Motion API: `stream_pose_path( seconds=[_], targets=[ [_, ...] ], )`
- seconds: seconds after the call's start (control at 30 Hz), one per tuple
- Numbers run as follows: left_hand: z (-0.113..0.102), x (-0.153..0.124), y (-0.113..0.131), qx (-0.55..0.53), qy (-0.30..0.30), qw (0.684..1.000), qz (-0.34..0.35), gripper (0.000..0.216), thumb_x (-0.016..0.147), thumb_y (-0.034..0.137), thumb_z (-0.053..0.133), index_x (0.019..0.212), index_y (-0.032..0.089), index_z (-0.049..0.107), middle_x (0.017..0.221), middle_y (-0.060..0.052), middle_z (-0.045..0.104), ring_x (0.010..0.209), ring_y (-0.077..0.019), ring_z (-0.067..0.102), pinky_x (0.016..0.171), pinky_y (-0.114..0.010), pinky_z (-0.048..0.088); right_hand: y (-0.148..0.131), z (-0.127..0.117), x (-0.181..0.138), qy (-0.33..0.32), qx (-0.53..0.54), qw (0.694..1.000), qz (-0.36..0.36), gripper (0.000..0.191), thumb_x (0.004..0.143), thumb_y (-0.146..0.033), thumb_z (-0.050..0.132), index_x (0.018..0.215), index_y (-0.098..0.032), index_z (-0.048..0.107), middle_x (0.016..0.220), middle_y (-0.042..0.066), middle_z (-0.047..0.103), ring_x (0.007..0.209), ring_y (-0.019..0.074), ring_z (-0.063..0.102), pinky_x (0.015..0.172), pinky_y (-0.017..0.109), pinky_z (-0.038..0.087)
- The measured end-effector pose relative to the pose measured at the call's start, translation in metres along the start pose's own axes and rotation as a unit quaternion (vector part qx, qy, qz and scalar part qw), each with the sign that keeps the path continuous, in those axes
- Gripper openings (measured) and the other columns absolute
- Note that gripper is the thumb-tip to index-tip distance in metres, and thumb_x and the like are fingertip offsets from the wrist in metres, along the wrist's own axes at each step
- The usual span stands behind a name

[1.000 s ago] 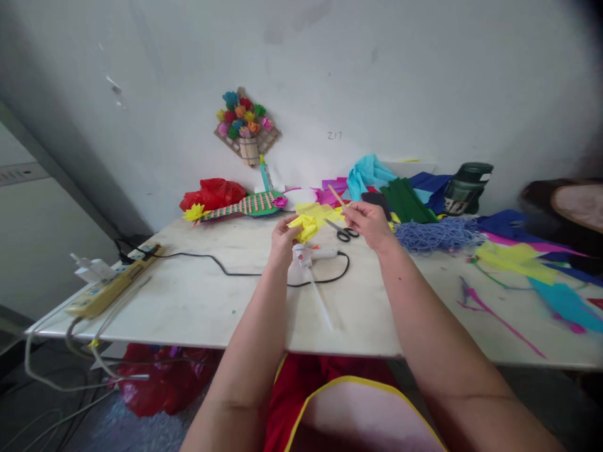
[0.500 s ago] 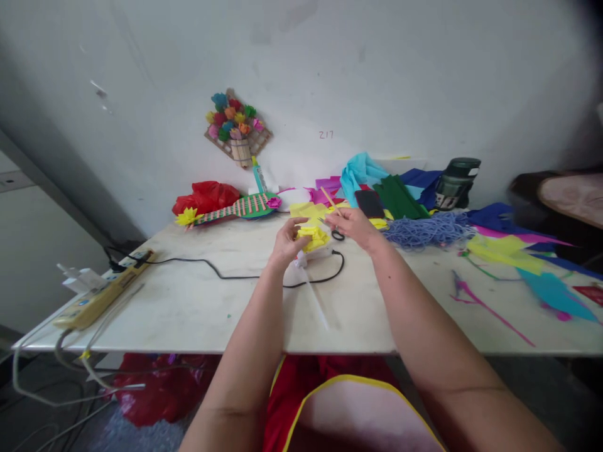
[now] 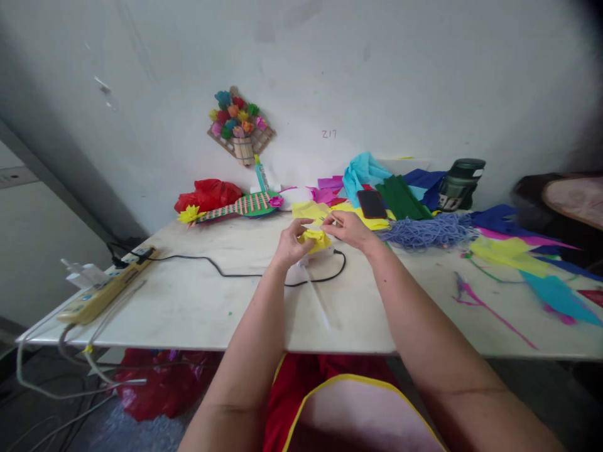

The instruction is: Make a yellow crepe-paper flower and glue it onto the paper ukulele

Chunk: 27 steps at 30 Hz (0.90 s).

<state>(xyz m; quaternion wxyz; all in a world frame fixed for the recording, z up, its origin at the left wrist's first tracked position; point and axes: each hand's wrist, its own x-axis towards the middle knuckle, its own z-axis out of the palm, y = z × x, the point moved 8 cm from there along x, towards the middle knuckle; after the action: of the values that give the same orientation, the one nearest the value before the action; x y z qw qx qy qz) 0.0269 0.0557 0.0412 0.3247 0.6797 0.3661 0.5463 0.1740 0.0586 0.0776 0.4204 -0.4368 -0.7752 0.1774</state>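
Observation:
My left hand is closed round a crumpled yellow paper flower above the middle of the white table. My right hand meets it from the right, fingers pinched on a thin wooden stick whose end touches the flower; the stick is mostly hidden by the fingers. Under my hands lies a white glue gun with a black cord.
Scissors are hidden behind my hands. Coloured paper sheets, a black phone, blue string and a dark mug crowd the back right. A paper guitar and red bag lie back left, a power strip at the left edge.
My right hand has moved left and down with the stick, closing the gap to the yellow flower in my left hand. The stick no longer points up.

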Motion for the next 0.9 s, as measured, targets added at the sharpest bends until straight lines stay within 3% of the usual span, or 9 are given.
stream_pose_path(
  seconds=[0.33,0.43,0.6,0.73,0.9],
  targets=[
    [0.006,-0.003,0.011,0.105,-0.018,0.993,0.051,0.045,0.059,0.014,0.06,0.104,0.02,0.063,0.073,-0.003,0.067,0.062,-0.0144,0.055,0.06,-0.024,0.041,-0.025,0.008,-0.005,-0.019,-0.123,0.992,-0.029,0.009,0.067,-0.019,0.058,0.075,-0.018,0.062,0.082,0.002,0.067,0.064,0.013,0.053,0.059,0.024,0.035],
    [0.002,-0.001,0.004,0.085,0.001,0.996,0.03,0.045,0.058,0.014,0.061,0.102,0.02,0.064,0.068,-0.001,0.064,0.061,-0.0142,0.054,0.06,-0.024,0.041,-0.026,0.002,-0.006,-0.008,-0.139,0.99,-0.026,0.011,0.076,-0.027,0.054,0.079,-0.019,0.061,0.081,0.002,0.067,0.068,0.0151,0.055,0.059,0.025,0.034],
    [-0.011,0.003,-0.011,0.03,0.066,0.997,-0.026,0.043,0.055,0.014,0.062,0.097,0.02,0.065,0.062,0.002,0.057,0.058,-0.013,0.05,0.058,-0.024,0.039,-0.021,-0.014,-0.005,0.037,-0.163,0.986,-0.025,0.03,0.091,-0.04,0.035,0.096,-0.021,0.057,0.081,0.003,0.067,0.074,0.0195,0.058,0.059,0.027,0.032],
    [-0.019,0.005,-0.022,0.033,0.099,0.993,-0.054,0.042,0.054,0.013,0.06,0.095,0.019,0.065,0.058,0.003,0.055,0.055,-0.0125,0.048,0.055,-0.024,0.039,-0.014,-0.019,-0.003,0.043,-0.215,0.975,-0.02,0.024,0.088,-0.037,0.043,0.088,-0.021,0.061,0.077,0.003,0.067,0.069,0.0185,0.057,0.057,0.027,0.028],
    [-0.025,0.006,-0.03,0.092,0.117,0.987,-0.055,0.041,0.058,0.016,0.058,0.099,0.018,0.064,0.066,-0.001,0.061,0.06,-0.0147,0.055,0.059,-0.026,0.043,-0.009,-0.019,-0.002,0.04,-0.204,0.978,-0.024,0.022,0.081,-0.04,0.054,0.076,-0.022,0.065,0.076,0.002,0.067,0.068,0.016,0.056,0.057,0.026,0.03]
  ],
)
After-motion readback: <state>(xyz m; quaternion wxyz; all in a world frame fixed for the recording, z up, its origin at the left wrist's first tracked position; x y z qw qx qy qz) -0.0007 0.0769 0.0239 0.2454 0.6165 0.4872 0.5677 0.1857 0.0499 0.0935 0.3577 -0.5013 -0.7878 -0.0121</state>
